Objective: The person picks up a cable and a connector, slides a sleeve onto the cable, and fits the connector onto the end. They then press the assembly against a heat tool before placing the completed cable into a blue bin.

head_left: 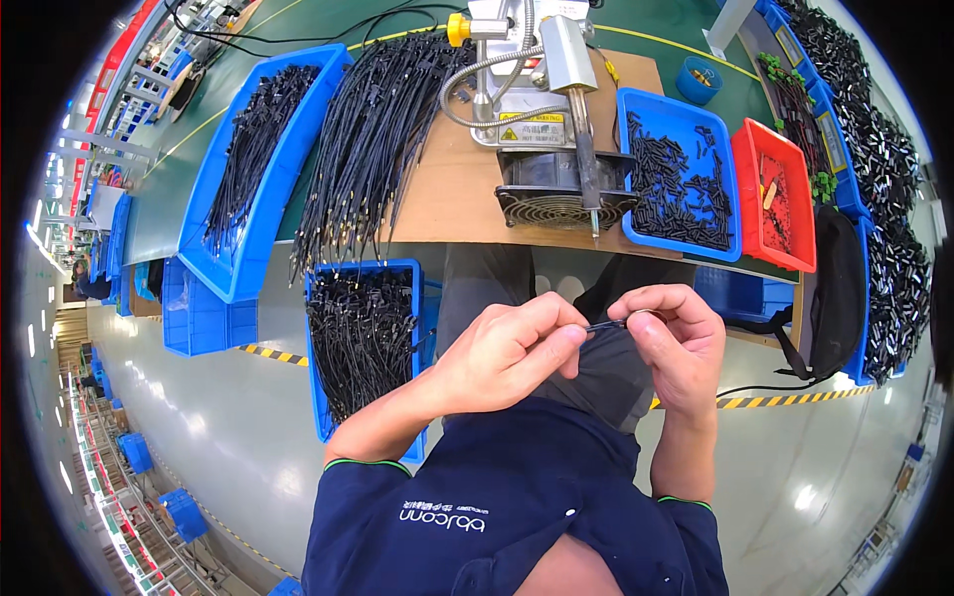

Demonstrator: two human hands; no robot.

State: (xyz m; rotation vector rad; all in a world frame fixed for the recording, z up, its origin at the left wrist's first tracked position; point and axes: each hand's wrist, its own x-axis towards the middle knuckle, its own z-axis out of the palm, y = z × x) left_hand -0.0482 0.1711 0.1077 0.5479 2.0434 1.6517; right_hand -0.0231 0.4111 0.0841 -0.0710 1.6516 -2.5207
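Observation:
Between my two hands, above my lap, runs a thin black cable (605,325). My left hand (512,353) pinches one side of it between thumb and forefinger. My right hand (678,343) has its thumb and fingertips closed on the other end; the tip there is mostly hidden. Just beyond, at the table's near edge, stands a bench machine with a grey metal tube (584,149) pointing toward me and a black fan (561,189) beside it. Right of the tube, a blue tray (730,164) holds many short black sleeve-like pieces.
A bundle of black cables (373,129) hangs over the table edge, beside a blue bin (199,233) of cables. Another blue bin (324,397) of cables stands below. A red tray (805,223) and a small blue tub (700,89) sit rightward, with dark pieces (884,179) heaped beyond.

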